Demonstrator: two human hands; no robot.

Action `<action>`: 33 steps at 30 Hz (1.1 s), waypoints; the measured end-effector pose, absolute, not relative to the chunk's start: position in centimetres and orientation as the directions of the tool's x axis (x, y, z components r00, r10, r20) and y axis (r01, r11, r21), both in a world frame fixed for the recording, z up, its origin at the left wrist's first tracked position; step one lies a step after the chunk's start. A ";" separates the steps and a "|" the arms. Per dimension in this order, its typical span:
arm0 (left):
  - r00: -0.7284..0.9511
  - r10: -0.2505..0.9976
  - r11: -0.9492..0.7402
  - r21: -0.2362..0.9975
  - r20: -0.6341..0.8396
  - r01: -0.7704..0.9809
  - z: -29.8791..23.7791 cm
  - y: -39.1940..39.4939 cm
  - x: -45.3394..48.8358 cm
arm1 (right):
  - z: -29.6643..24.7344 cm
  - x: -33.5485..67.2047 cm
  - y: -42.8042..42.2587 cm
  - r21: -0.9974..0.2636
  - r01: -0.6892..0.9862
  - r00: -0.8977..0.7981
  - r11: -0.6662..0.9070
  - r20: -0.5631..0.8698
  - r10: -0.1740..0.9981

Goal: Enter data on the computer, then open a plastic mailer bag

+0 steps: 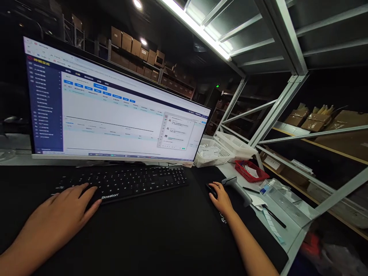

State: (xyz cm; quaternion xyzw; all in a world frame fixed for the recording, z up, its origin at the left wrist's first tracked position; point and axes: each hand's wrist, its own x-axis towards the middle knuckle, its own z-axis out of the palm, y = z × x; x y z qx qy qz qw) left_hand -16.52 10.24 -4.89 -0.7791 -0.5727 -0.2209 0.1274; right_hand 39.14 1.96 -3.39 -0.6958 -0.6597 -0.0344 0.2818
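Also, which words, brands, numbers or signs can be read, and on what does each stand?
"Bosston": front edge of the black plastic keyboard.
White lettering on the black desk mat, partly hidden by the right forearm: unreadable.
The wide silver-edged monitor's text and its corner label: too blurred.
Labels on brown cardboard boxes, small green lit sign, white key letters: too small.

Hands: one left hand (64,209), one right hand (220,198). One computer monitor (115,119), one keyboard (129,183), one mouse (211,190), one handheld barcode scanner (240,191). Two white perforated baskets (215,160), one red basket (257,179). Two slim black pen-like sticks (275,217). Two round ceiling lamps (138,4).
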 end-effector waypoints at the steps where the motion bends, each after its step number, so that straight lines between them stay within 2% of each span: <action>1: 0.248 0.834 -0.312 0.051 0.492 0.949 -4.9 10.2 -16.5 | -3.4 39.1 2.0 -0.345 0.938 0.129 0.026 0.419 0.899; 17: 0.259 0.838 -0.333 0.074 0.480 0.940 -5.4 10.7 -16.8 | -3.4 39.3 1.9 -0.359 0.931 0.103 0.064 0.427 0.898; 33: 0.253 0.840 -0.341 0.104 0.481 0.935 -5.1 10.5 -16.8 | -3.7 39.3 2.0 -0.351 0.936 0.136 0.028 0.434 0.891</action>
